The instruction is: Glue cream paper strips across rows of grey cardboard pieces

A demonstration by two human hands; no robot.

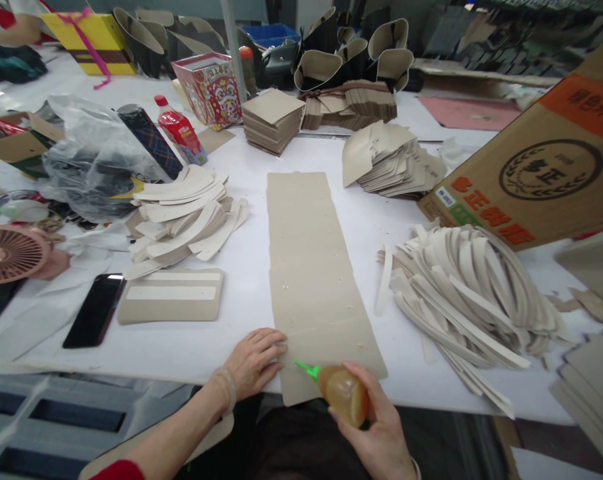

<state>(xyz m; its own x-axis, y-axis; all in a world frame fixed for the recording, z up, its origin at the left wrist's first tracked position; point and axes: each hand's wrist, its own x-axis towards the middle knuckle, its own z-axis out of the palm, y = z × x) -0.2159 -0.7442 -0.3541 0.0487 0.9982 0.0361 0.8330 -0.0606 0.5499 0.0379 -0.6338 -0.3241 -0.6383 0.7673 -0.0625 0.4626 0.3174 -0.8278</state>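
Note:
A bottle of amber glue (342,393) with a green nozzle is gripped in my right hand (376,427), its tip pointing left over the near end of a row of overlapping beige panels (311,253). Small holes and spots mark the panels, which run away from me across the white table. My left hand (256,360) lies flat with fingers stretched, the fingertips at the left edge of the nearest panel. To its upper left lies a beige panel with two white strips (171,297).
A black phone (94,310) and a pink fan (16,253) lie left. Pale curved strips are piled left (191,213) and right (471,293). Stacked panels (274,120) stand behind, a red-capped bottle (181,130) at back left, and a cardboard box (541,160) leans at right.

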